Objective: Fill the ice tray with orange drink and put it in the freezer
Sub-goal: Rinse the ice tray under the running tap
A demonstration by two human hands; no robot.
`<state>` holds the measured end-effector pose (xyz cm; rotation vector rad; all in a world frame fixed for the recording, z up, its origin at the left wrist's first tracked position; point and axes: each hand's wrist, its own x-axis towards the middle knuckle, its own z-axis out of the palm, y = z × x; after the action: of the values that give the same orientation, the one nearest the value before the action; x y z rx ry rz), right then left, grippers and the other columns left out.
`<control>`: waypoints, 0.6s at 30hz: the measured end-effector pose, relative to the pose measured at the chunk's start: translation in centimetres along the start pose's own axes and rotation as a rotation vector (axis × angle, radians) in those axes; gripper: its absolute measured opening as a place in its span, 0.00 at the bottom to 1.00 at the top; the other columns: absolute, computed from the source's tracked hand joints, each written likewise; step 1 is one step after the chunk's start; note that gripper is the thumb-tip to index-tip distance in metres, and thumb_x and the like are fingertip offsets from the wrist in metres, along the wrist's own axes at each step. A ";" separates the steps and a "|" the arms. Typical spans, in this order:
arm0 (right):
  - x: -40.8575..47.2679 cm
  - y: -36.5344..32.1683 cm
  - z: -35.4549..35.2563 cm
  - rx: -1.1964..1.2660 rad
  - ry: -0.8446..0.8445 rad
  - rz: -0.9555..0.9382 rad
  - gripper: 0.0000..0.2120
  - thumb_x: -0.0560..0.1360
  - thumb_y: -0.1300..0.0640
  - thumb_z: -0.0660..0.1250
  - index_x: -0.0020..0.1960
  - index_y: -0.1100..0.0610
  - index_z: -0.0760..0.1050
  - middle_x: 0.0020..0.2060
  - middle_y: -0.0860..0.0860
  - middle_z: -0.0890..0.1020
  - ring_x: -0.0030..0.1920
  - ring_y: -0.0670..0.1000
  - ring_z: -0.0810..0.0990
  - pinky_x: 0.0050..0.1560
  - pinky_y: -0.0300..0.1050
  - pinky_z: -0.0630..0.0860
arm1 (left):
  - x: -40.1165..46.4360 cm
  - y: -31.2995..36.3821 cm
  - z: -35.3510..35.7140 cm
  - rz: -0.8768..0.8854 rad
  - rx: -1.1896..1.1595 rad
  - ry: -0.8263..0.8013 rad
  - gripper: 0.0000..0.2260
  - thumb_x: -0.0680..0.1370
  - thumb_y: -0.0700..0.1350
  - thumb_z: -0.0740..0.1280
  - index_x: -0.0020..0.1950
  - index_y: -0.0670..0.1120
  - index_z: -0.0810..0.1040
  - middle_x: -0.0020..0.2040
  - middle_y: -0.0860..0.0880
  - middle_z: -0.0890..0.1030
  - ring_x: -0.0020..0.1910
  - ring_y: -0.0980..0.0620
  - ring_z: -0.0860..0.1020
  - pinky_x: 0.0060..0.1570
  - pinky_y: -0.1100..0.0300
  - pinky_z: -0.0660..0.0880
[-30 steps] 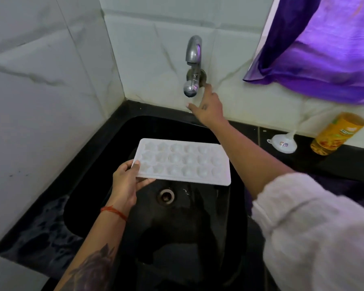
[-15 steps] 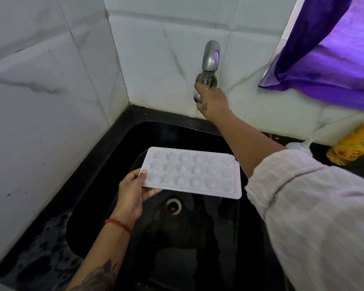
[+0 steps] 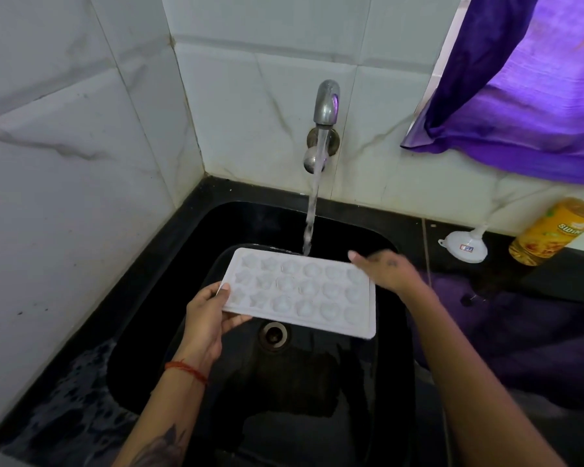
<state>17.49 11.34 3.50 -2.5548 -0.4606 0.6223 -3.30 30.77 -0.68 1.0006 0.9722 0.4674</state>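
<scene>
A white ice tray (image 3: 300,291) with star and shell moulds is held level over the black sink (image 3: 169,274). My left hand (image 3: 209,315) grips its left short edge, thumb on top. My right hand (image 3: 385,269) hovers at the tray's far right corner, fingers spread, touching or just above the rim. Water runs from the wall tap (image 3: 326,102) and falls just behind the tray's far edge. The orange drink bottle (image 3: 553,230) lies tilted on the counter at the right.
A white funnel (image 3: 462,246) lies on the black counter beside the bottle. A purple curtain (image 3: 520,79) hangs at the upper right. White marble tiles wall the left and back. The sink drain (image 3: 273,335) sits below the tray. Purple cloth lies at the right.
My right hand left the tap handle and came down to the tray's right end. Water now flows from the tap. My left hand still holds the tray.
</scene>
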 end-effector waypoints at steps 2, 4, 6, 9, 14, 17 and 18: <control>-2.8 2.1 1.0 0.253 -0.225 0.003 0.20 0.73 0.39 0.63 0.47 0.55 0.80 0.48 0.51 0.84 0.48 0.52 0.81 0.41 0.39 0.74 | -0.2 -0.4 -0.3 0.003 0.030 -0.008 0.06 0.80 0.42 0.61 0.48 0.45 0.77 0.46 0.45 0.82 0.42 0.49 0.82 0.27 0.62 0.78; -4.5 2.8 1.5 0.419 -0.268 -0.065 0.11 0.74 0.45 0.66 0.44 0.53 0.79 0.42 0.48 0.85 0.45 0.50 0.82 0.36 0.34 0.73 | -0.4 -0.9 -0.4 0.007 0.059 -0.018 0.06 0.80 0.43 0.61 0.50 0.46 0.78 0.47 0.46 0.82 0.44 0.49 0.82 0.28 0.61 0.79; -4.8 2.9 1.4 0.478 -0.173 -0.150 0.07 0.75 0.49 0.66 0.48 0.51 0.80 0.42 0.48 0.84 0.46 0.49 0.82 0.38 0.36 0.73 | -0.6 -1.1 0.0 0.001 0.061 -0.039 0.07 0.81 0.45 0.60 0.50 0.49 0.77 0.50 0.46 0.82 0.47 0.49 0.82 0.33 0.58 0.79; -4.6 2.4 0.8 0.519 -0.005 -0.279 0.11 0.74 0.54 0.68 0.56 0.51 0.80 0.48 0.47 0.83 0.47 0.45 0.81 0.39 0.38 0.75 | -0.6 -0.1 0.8 -0.069 0.025 -0.085 0.14 0.80 0.56 0.56 0.54 0.50 0.76 0.56 0.45 0.78 0.55 0.45 0.77 0.47 0.51 0.76; -4.9 2.4 1.0 0.591 0.149 -0.514 0.17 0.69 0.68 0.71 0.56 0.58 0.80 0.55 0.49 0.81 0.57 0.44 0.78 0.55 0.30 0.72 | 0.2 2.4 1.4 -0.293 -0.276 -0.219 0.28 0.78 0.64 0.54 0.64 0.42 0.69 0.60 0.38 0.75 0.54 0.41 0.76 0.46 0.46 0.76; -5.2 2.9 1.9 0.760 0.099 -0.453 0.22 0.67 0.75 0.67 0.52 0.53 0.81 0.58 0.50 0.80 0.61 0.45 0.76 0.58 0.37 0.74 | 0.4 2.4 2.1 -0.196 -0.299 -0.212 0.14 0.81 0.42 0.58 0.64 0.37 0.69 0.65 0.37 0.75 0.49 0.46 0.79 0.44 0.51 0.78; -5.1 3.1 2.2 0.822 0.091 -0.399 0.23 0.67 0.76 0.65 0.50 0.52 0.82 0.58 0.50 0.80 0.62 0.45 0.75 0.60 0.40 0.73 | 0.5 2.2 2.4 -0.164 -0.280 -0.213 0.13 0.81 0.38 0.57 0.64 0.36 0.70 0.64 0.37 0.75 0.48 0.46 0.80 0.43 0.52 0.78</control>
<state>12.76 7.39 1.96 -1.6465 -0.5250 0.4207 -0.81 31.10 1.45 0.6961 0.7657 0.3404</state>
